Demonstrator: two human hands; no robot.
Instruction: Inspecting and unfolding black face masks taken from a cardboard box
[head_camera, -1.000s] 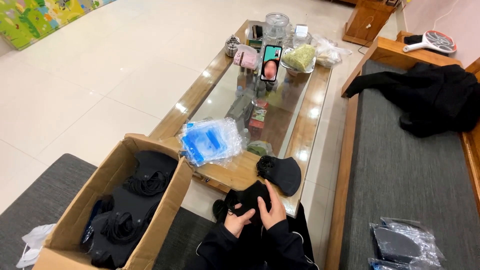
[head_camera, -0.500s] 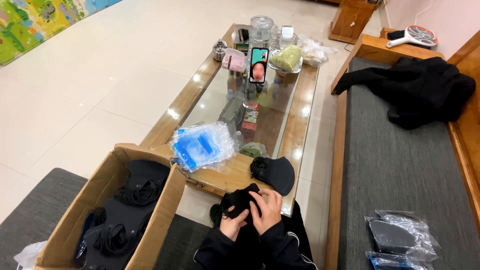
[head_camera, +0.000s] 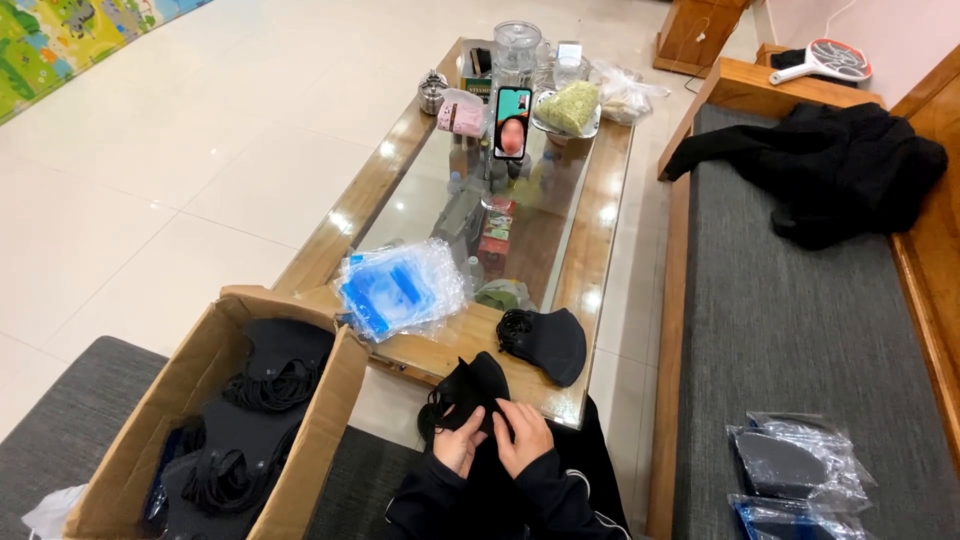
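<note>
Both my hands hold one black face mask low in front of me, at the near end of the wood-and-glass coffee table. My left hand grips its lower left part and my right hand pinches its right side. Another black mask lies on the table's near corner, just beyond my right hand. A stack of clear plastic bags with blue inserts rests on the table to the left.
An open cardboard box of black masks stands at my left on a grey mat. A grey-cushioned wooden bench at right carries a black jacket and bagged masks. A propped phone, jars and food sit at the table's far end.
The view has shifted slightly. My hands have kept working the black mask, with the right hand sliding over its right side.
</note>
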